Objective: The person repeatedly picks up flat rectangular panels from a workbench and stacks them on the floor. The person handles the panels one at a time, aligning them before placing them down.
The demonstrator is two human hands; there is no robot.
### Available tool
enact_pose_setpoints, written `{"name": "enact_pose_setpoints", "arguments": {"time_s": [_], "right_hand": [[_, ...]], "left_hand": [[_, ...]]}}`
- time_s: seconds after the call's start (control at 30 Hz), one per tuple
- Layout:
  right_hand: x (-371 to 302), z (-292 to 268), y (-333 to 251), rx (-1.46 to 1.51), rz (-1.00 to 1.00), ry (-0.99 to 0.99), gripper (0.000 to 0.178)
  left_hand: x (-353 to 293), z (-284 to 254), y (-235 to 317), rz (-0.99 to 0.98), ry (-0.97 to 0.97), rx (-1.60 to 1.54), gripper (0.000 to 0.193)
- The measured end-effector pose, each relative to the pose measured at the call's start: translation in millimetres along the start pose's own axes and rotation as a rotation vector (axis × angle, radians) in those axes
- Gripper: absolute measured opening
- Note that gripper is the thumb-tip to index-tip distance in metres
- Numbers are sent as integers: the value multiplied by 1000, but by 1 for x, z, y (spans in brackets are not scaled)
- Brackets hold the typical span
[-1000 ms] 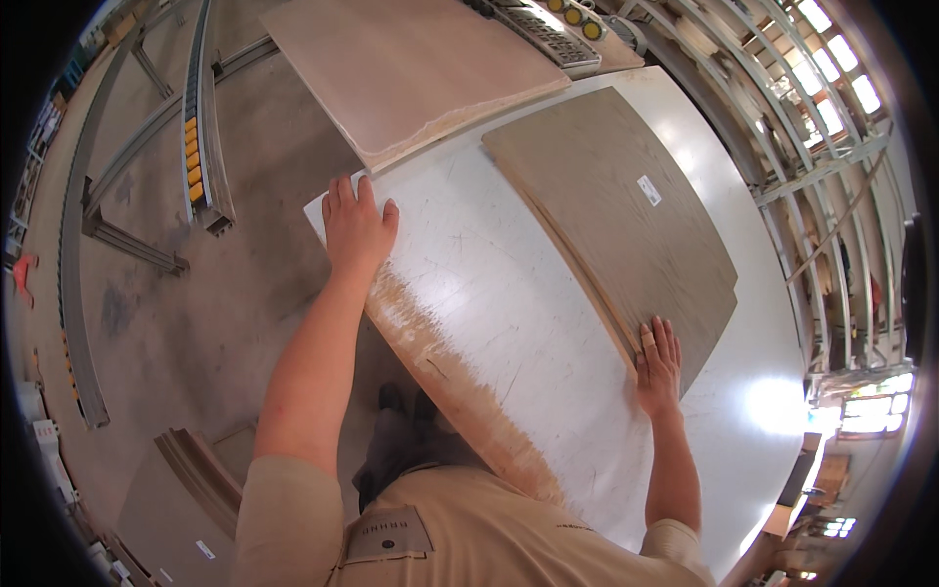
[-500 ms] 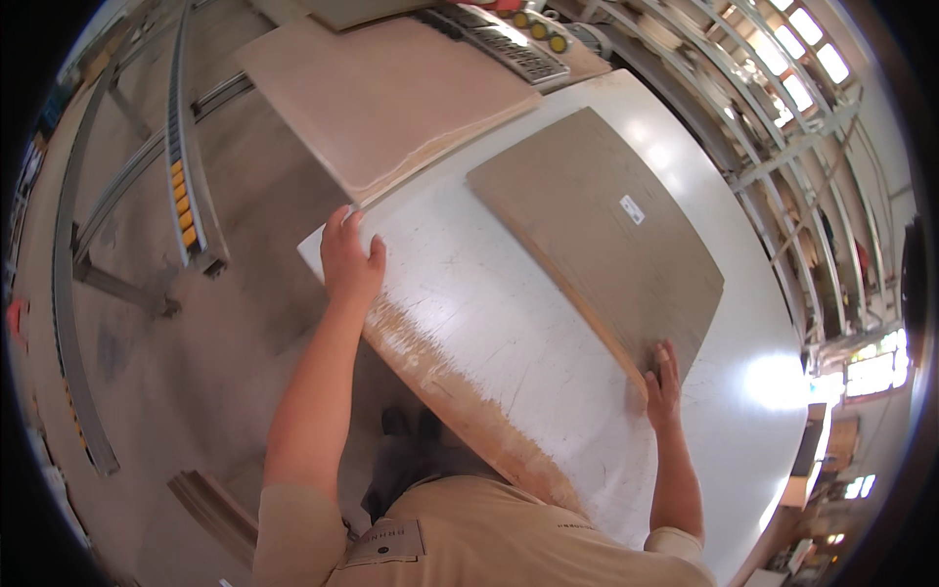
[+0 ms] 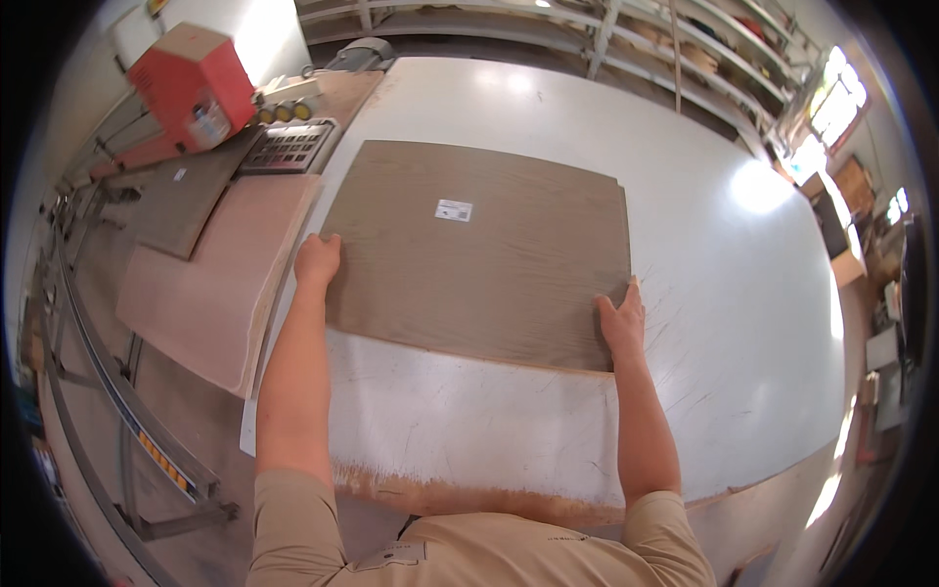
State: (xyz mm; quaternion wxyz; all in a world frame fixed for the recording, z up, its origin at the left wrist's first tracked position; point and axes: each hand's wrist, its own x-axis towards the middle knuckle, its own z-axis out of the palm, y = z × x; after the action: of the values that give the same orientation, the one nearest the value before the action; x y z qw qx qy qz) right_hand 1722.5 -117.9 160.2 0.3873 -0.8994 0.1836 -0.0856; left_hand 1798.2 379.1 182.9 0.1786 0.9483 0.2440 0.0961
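Observation:
A brown wood-grain panel lies flat on a white-topped table in front of me, with a small white label on its upper face. At the panel's left edge, my left hand is closed, its fingers curled against the side. My right hand takes the right edge near the close corner, thumb over the top face and fingers along the side. The undersides of both grips are hidden.
The white tabletop has a worn front edge. To the left are a pinkish board, a smaller labelled brown panel, a red machine and a conveyor frame. Racks stand behind.
My view has swung left and the panel now lies squarer to me. My left hand has gone from the table's corner to the panel's left edge; the right stays at its right edge.

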Motion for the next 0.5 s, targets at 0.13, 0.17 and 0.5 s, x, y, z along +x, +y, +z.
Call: {"name": "enact_pose_setpoints", "arguments": {"time_s": [0.13, 0.17, 0.5], "right_hand": [[-5, -27, -2, -48, 83, -122, 78], [-5, -28, -2, 0, 84, -69, 78], [6, -22, 62, -24, 21, 20, 73]], "left_hand": [[-20, 21, 14, -142, 78, 14, 52], [-24, 24, 14, -84, 75, 0, 51], [-68, 15, 8, 26, 17, -8, 50]]}}
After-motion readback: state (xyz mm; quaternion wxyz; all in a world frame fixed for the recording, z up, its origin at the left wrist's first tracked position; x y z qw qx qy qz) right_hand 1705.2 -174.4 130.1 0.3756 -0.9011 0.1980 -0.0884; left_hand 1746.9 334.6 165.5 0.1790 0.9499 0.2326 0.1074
